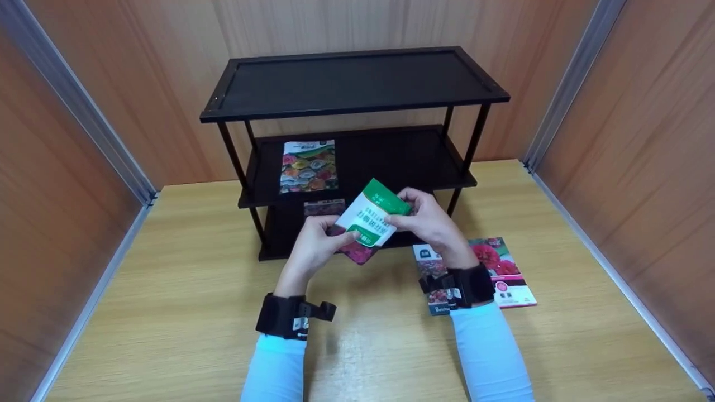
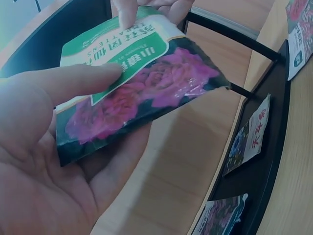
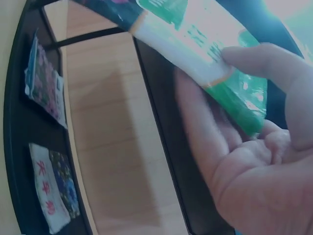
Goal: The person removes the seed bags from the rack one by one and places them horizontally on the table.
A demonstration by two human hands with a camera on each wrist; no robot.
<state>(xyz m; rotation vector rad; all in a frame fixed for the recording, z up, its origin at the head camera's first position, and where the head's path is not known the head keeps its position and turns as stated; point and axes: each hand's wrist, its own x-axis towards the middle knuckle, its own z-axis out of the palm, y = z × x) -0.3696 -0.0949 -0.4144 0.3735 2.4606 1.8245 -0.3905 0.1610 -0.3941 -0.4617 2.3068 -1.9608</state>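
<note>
Hold packet (image 1: 371, 220) in midair at 6 o'clock of rack (image 1: 357, 84), clamped between thumb and fingers of left hand (image 1: 315, 243) at its 8 o'clock edge and right hand (image 1: 433, 220) at its 2 o'clock end, pinching lightly to avoid creasing.

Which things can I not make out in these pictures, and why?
Head view: whether the grey packet and red-flower packet touch; the right forearm and black strap hide this.
Head view: upper part of the lower-shelf packet, covered by the middle shelf.
Left wrist view: one end of a pink-flower packet, cut off by the bottom edge.
Right wrist view: the flower end of the held packet, cut off by the top edge.
</note>
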